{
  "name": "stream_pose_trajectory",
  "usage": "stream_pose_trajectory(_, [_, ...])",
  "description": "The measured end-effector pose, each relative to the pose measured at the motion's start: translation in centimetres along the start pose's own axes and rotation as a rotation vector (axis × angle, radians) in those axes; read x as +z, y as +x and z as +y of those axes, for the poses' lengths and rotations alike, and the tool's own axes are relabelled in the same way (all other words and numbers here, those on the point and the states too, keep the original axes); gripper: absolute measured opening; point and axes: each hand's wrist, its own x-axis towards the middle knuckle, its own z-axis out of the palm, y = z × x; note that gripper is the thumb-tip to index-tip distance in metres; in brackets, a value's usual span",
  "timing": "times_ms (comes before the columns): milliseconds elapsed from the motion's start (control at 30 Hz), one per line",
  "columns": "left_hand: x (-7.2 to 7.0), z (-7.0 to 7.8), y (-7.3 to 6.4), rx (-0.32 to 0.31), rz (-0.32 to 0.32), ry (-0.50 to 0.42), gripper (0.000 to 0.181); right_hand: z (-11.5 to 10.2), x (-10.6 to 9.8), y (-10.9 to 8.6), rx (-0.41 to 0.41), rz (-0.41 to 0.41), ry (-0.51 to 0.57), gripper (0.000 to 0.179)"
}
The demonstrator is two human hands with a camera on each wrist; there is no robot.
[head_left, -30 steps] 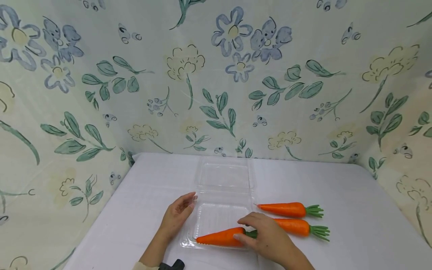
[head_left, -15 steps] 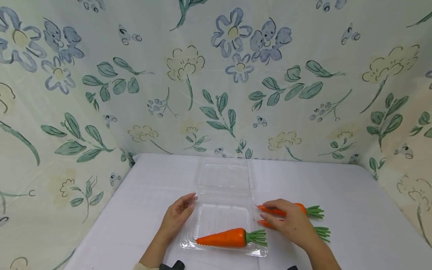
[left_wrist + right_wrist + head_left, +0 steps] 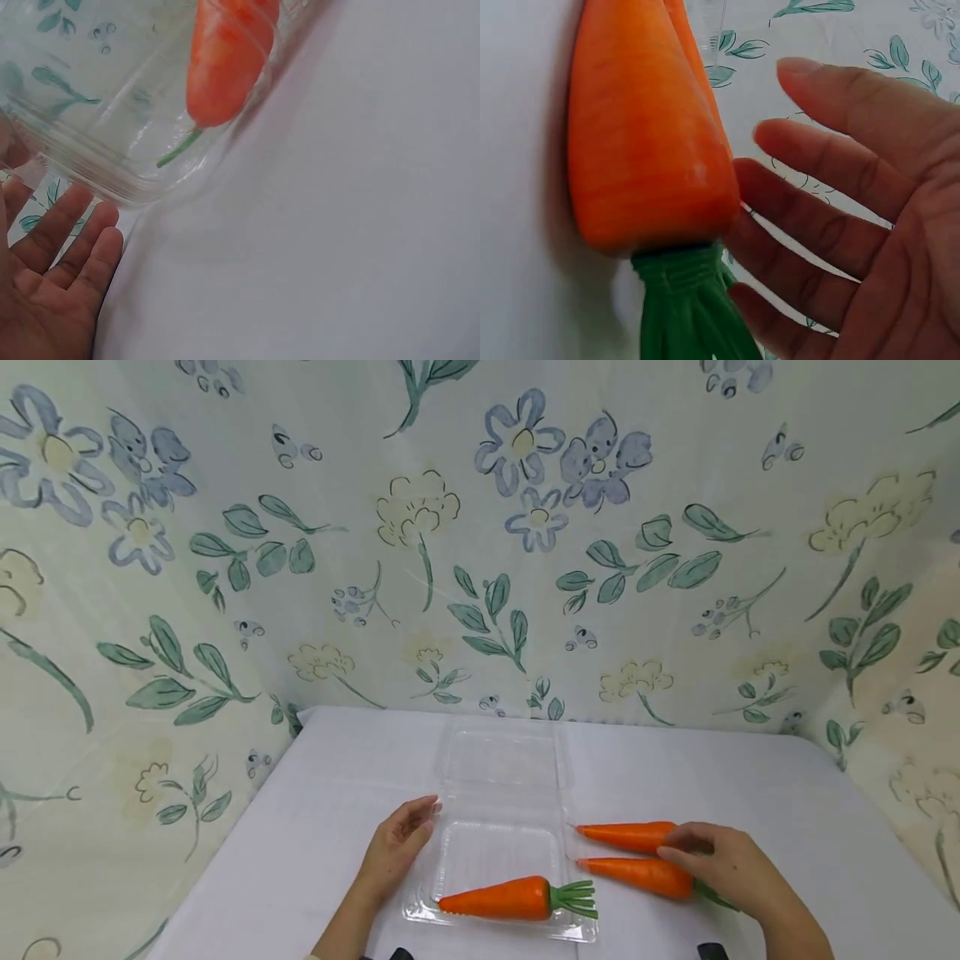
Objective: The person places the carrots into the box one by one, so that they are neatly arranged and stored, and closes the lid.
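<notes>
A clear plastic clamshell box lies with its lid folded back. One orange toy-like carrot lies along its near side, green top sticking out past the right rim. My left hand is at the box's left edge, fingers loosely extended; in the left wrist view the fingertips lie against or right beside the plastic. Two more carrots lie right of the box, a far one and a near one. Over their leafy ends hovers my right hand, its fingers spread beside the near carrot, hiding the far one's top.
A white cloth-covered table carries everything. Behind it and at both sides hangs a floral curtain. The box's transparent lid lies flat towards the back.
My right hand has let go of the carrot in the box and moved right, over the two carrots on the table. My left hand has stayed at the box's edge.
</notes>
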Motion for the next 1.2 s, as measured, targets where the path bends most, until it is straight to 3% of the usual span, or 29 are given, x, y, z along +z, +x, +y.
stream_pose_trajectory(167, [0.2, 0.1, 0.1, 0.049, 0.016, 0.051, 0.035, 1.0, 0.3, 0.5, 0.03, -0.109, -0.022, 0.068])
stream_pose_trajectory(400, [0.6, 0.5, 0.8, 0.06, 0.039, 0.094, 0.033, 1.5, 0.4, 0.6, 0.014, -0.14, -0.034, 0.066])
stream_pose_trajectory(667, [1.1, 0.6, 1.7, 0.015, 0.021, -0.021, 0.035, 1.8, 0.5, 0.5, 0.059, -0.219, -0.013, 0.079])
stream_pose_trajectory(900, [1.3, 1.1, 2.3, -0.07, 0.014, -0.092, 0.035, 2.2, 0.2, 0.3, 0.048, -0.197, -0.012, 0.073])
stream_pose_trajectory(1200, [1.8, 1.0, 2.2, -0.078, 0.019, -0.072, 0.032, 3.2, -2.7, -0.8, 0.059, -0.166, 0.087, 0.08])
